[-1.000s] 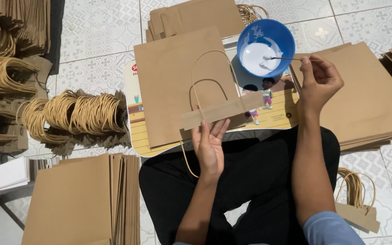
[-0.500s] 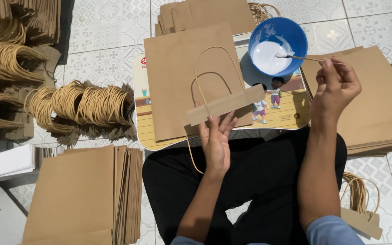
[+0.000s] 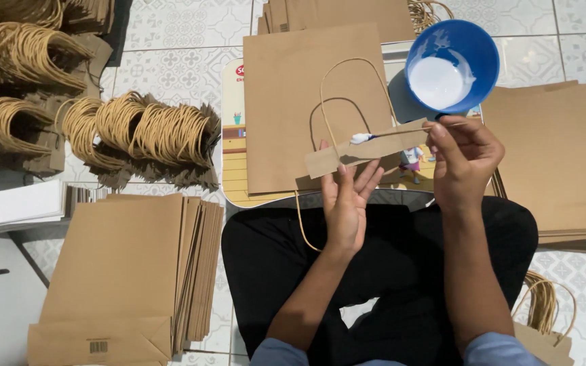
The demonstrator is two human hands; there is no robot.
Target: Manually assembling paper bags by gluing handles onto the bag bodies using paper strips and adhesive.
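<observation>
Patterned tile floor [image 3: 171, 41]; glue-tipped stick [image 3: 401, 132] over flat brown paper strip [image 3: 364, 147].

Brown paper handle strip [image 3: 367, 146], level, white-glue-tipped stick [image 3: 401, 131] across it

The stick's [image 3: 401, 130] handle end is hidden in the right hand [image 3: 461, 163]; bag stacks [image 3: 564, 163] run off-frame.
</observation>
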